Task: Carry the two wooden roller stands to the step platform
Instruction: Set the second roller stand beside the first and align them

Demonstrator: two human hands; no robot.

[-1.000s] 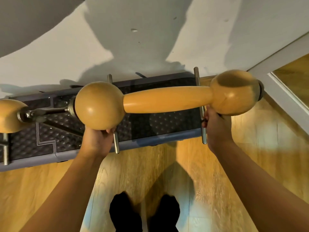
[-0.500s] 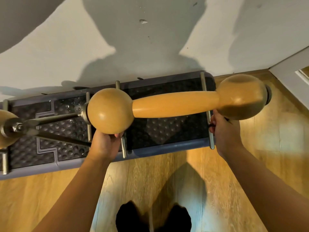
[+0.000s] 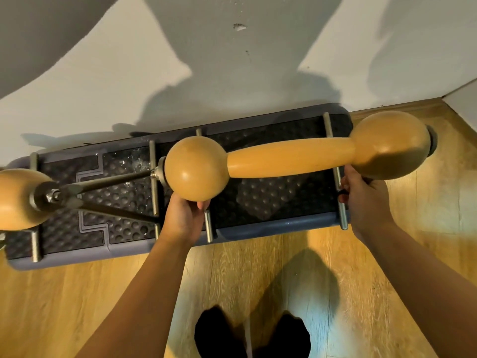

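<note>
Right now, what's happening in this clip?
A person stands at a grey-and-black textured step platform set against a white wall, holding a tan wooden roller with bulbous ends on a metal stand over it. The left hand has its grip under the roller's left ball, the right hand under the right ball. A second tan wooden roller stand shows at the platform's left end, partly out of frame. Whether the held stand's feet touch the platform is unclear.
</note>
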